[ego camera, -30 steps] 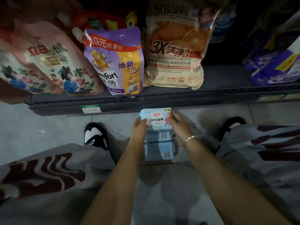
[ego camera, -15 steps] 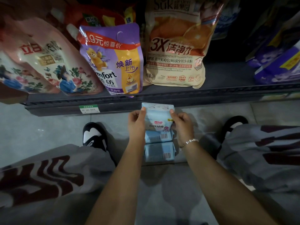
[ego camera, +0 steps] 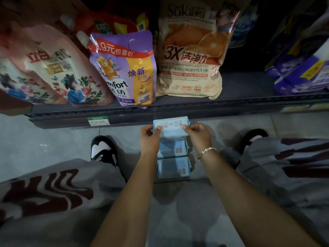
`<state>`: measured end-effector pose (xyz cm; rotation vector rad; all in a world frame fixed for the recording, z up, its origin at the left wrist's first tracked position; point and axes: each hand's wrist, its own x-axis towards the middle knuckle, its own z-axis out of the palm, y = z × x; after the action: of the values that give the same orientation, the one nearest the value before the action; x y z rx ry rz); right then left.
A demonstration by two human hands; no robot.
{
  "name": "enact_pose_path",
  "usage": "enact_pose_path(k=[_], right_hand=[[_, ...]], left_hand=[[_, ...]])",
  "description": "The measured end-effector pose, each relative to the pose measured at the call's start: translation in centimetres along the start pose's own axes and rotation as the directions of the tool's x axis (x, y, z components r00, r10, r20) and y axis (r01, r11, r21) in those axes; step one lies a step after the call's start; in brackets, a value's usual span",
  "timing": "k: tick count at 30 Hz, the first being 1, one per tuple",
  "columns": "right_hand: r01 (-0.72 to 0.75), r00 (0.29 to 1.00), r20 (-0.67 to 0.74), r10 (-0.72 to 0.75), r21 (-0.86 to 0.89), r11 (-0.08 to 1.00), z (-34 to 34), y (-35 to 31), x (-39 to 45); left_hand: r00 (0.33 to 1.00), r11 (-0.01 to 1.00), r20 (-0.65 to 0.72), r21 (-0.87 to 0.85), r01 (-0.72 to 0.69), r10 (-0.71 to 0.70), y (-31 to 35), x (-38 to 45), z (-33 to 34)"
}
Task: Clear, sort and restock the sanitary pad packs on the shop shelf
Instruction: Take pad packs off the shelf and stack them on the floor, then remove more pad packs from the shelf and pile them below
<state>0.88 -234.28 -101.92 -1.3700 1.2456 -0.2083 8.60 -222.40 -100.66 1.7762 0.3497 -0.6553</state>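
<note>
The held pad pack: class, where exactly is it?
Head view, centre: the held pad pack sits between left hand and right hand, below the shelf edge.

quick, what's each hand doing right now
Left hand: grips the left end of the light blue plastic pad pack.
Right hand: grips the right end of the same pack.

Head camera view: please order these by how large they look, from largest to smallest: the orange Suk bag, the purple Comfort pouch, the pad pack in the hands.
1. orange Suk bag, the largest.
2. purple Comfort pouch, clearly smaller.
3. pad pack, gripped by left hand and right hand, the smallest, although it is nearer the camera.
</note>
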Motion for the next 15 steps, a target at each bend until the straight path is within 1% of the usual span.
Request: enact_pose_path(k=[3, 7, 11, 15], right_hand=[[0.052, 0.998, -0.027, -0.050, 0.065, 0.997, -0.5, -1.8, -0.9], [0.180, 0.983, -0.008, -0.181, 0.145, 0.973, -1.7, -6.2, -3.4], [0.322, 0.942, 0.017, -0.335, 0.233, 0.918, -3.8, -11.9, -6.7], [0.470, 0.871, -0.007, -0.492, 0.308, 0.827, -6.6, -17.8, -10.0]], left_hand=[[0.996, 0.995, -0.008, 0.027, -0.094, 0.094, 1.8, -1.4, 0.3], [0.969, 0.968, 0.030, -0.045, -0.246, 0.247, 6.0, -4.6, 0.4], [0.896, 0.901, 0.096, -0.077, -0.427, 0.433, 11.6, -9.1, -0.1], [0.815, 0.825, 0.131, -0.122, -0.552, 0.565, 17.3, -13.9, -0.5]])
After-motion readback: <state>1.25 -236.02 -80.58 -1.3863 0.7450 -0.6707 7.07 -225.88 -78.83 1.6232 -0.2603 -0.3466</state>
